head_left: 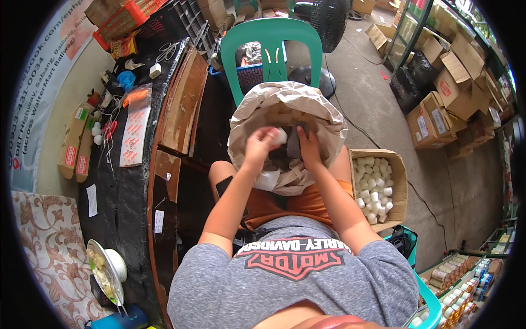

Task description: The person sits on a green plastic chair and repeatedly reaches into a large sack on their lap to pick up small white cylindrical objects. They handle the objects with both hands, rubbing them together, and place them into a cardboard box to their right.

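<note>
A large crumpled paper sack [246, 118] stands open between my knees, in front of a green plastic chair. Inside its mouth, my left hand [259, 147] pinches a small white cylinder [280, 136], which looks like a little jar or bottle; the fingertips are slightly blurred. Just to the right, my right hand [310, 149] grips a dark grey cloth [295, 145]. More pale cylinders [282, 116] lie deeper in the sack, partly in shadow. By my right thigh sits an open cardboard box [401, 189] filled with several similar white cylinders [374, 183].
The green chair [272, 27] is right behind the sack, with a black fan [323, 24] beyond. To the left runs a black-covered table [118, 219] bearing a plate of food [107, 271]. Cardboard boxes [433, 123] are piled at right. A cable [356, 129] crosses the floor.
</note>
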A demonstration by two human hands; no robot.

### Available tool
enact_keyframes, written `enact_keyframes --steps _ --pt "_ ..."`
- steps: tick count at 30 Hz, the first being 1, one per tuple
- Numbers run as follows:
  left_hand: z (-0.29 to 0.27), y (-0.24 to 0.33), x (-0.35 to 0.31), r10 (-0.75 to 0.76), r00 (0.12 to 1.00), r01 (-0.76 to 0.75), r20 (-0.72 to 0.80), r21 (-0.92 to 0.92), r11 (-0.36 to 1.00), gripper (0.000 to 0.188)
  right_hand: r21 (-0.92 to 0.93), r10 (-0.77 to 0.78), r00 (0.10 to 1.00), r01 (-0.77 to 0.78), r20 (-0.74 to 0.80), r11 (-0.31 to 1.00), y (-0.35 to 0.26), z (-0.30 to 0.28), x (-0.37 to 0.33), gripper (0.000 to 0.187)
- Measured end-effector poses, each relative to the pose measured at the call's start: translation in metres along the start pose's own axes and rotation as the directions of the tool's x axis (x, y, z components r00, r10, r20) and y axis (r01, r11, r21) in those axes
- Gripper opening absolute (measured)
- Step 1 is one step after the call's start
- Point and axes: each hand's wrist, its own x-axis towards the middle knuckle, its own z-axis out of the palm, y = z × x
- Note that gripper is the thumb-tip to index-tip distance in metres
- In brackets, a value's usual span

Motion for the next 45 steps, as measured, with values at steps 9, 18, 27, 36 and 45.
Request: enact_keyframes --steps 9,18,27,36,45 --pt "0.078 0.030 -0.015 0.098 0.972 -0.075 0.213 -0.113 0.991 0.041 -0.250 -0.263 0.953 0.294 0.148 0.923 0.008 -0.006 -0.010 0.028" --pt "0.040 -0.058 0.131 0.157 0.909 -0.413 0.387 0.778 0.473 0.028 -0.010 -0.075 0.961 0.080 0.265 0.997 0.009 -0.014 -0.010 0.023" --pt "0.080 -0.071 0.156 0.376 0.775 -0.593 0.509 0.791 0.150 0.035 -0.077 -0.102 0.971 0.121 0.216 0.990 0.011 -0.014 -0.013 0.026" --pt "0.016 -0.027 0.115 0.304 0.941 -0.316 0.148 0.709 0.631 0.039 -0.107 -0.307 0.924 0.337 0.226 0.935 0.014 -0.004 -0.008 0.027" --pt "-0.011 -0.009 0.031 0.252 0.966 -0.198 -0.051 0.480 0.855 0.034 0.136 -0.181 0.956 0.153 0.229 0.979 -0.002 -0.006 -0.017 0.037"
